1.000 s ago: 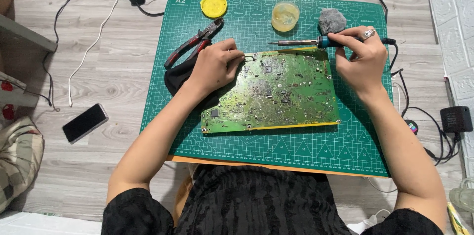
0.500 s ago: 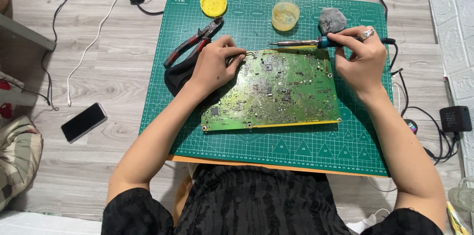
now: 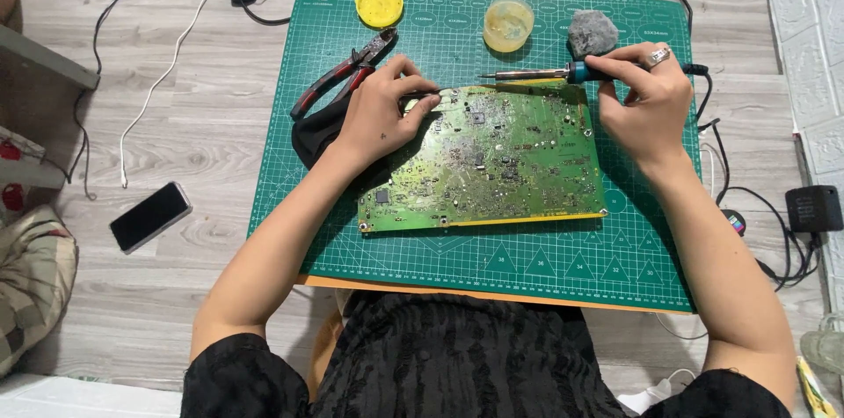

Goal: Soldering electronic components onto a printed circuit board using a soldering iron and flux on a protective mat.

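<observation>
Green circuit board (image 3: 492,159) lay flat on green cutting mat (image 3: 527,251). Right hand (image 3: 646,101) gripped soldering iron (image 3: 545,74), tip above board's top edge. Left hand (image 3: 382,110) pinched thin wire (image 3: 431,94) at board corner. Iron not touching board; soldering seemed just beginning. Pliers (image 3: 343,79) unused beside.

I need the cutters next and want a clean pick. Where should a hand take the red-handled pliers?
Take the pliers by the two red-and-black handles, coming from the lower left. The handles point that way and lie bare on the green mat; the jaws point up-right, close to the left hand.
</observation>
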